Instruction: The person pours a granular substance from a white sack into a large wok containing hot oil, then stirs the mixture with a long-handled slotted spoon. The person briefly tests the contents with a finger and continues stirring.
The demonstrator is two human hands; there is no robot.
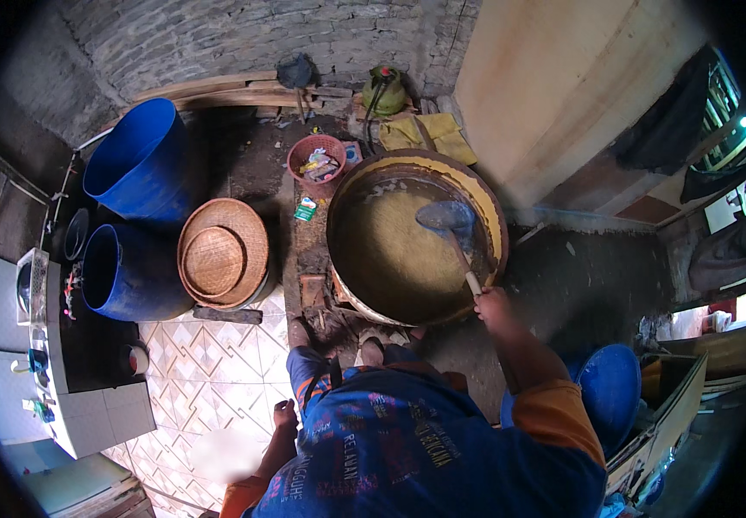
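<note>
My right hand (493,305) grips the pale end of the long handle of a wide round skimmer (445,215). The skimmer's dark, mesh-like head rests at the surface of a yellowish-brown, grainy or frothy content (399,239) inside a large round vat (498,239). That hand is over the vat's near right rim. My left hand (285,413) hangs low beside my body above the tiled floor, away from the vat. Its fingers look loosely curled; whether it holds anything is unclear.
Left of the vat, woven round trays (253,226) top a container near blue plastic barrels (114,272). A pink basket (298,155) holds packets. Behind the vat are a green gas cylinder (386,97) and yellow cloth (460,136). A blue drum (609,395) stands to the right.
</note>
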